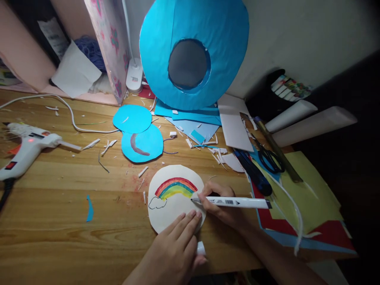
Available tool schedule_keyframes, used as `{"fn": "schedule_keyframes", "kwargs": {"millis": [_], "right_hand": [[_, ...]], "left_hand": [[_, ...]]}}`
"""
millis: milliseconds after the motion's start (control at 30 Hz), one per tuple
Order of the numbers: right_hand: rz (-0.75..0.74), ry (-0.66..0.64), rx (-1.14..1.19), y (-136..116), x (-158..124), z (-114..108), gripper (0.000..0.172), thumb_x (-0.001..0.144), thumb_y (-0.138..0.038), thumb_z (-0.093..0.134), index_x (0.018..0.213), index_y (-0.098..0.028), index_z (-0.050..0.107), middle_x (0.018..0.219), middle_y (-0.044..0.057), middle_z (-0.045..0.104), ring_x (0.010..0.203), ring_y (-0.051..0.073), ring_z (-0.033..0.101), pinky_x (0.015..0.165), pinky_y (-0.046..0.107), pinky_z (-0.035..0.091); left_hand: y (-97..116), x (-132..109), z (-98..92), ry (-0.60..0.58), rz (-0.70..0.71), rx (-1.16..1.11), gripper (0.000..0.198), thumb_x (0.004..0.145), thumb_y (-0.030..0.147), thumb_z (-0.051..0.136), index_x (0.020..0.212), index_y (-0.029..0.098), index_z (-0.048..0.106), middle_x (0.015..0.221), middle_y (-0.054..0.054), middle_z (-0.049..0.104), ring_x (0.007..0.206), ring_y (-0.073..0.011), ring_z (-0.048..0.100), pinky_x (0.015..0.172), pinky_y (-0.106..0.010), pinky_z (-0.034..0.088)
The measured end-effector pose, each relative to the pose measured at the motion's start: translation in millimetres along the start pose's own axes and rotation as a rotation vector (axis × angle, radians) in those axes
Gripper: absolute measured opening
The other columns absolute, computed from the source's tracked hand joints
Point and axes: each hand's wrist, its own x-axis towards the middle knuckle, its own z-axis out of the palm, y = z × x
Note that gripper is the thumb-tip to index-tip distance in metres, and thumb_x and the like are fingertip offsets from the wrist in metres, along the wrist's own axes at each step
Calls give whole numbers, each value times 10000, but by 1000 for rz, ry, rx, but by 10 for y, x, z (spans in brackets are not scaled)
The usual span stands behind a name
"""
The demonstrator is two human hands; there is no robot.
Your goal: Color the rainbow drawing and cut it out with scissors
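Observation:
A round white paper disc [175, 219] lies on the wooden table, bearing a coloured rainbow [176, 186] and a small outlined cloud [158, 203] at its left end. My right hand [219, 200] is closed round a white marker [237, 202], its dark tip at the disc near the rainbow's right end. My left hand [181, 245] presses the disc's lower part with outstretched fingers. A white marker cap [201, 248] pokes out between its thumb and forefinger, apparently gripped there.
Blue paper rounds [142, 144] and paper scraps lie beyond the disc. A glue gun [28, 144] sits left, its light lit. A large blue ring [228, 51] stands behind. Right are a box cutter [255, 174], scissors [270, 158] and coloured sheets [314, 190].

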Motion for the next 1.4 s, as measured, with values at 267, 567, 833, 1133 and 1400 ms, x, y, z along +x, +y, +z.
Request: {"fn": "schedule_keyframes", "kwargs": {"millis": [267,567,833,1133,1400], "right_hand": [[56,23,12,37,-15,5,207,822,-291,586,645,-206,520,581,-19,554,518,140,495,511,267,363],[61,49,14,54,-18,-22,231,851,-301,544,654,-203,478,584,-23,504,525,132,469,514,265,342],[65,57,-18,22,3,-25,245,856,-289,544,646,-203,451,583,-33,482,524,123,452,519,262,339],[77,117,-16,47,0,-57,293,862,-286,516,603,-209,402,559,-51,423,518,114,426,518,250,323],[95,123,-44,46,10,-62,282,861,-278,521,608,-207,418,563,-51,437,523,110,421,526,240,326]], "left_hand": [[-3,-1,-21,-40,0,-20,349,968,299,399,1083,52,618,1310,-170,557,1225,-242,519,998,-337,478],[-9,-21,-11,-39,-19,-81,305,949,266,445,1134,71,589,1343,-168,529,1265,-232,479,1025,-342,463],[-3,-11,-24,-35,-23,-76,305,955,269,436,1121,65,591,1335,-167,539,1254,-235,493,1012,-346,475],[16,-5,-23,-33,-27,-52,319,960,266,419,1144,65,584,1336,-162,537,1250,-227,496,1008,-329,480],[-2,8,-34,-36,-3,-26,304,955,247,418,1098,57,608,1312,-178,554,1231,-244,513,983,-344,495]]}}
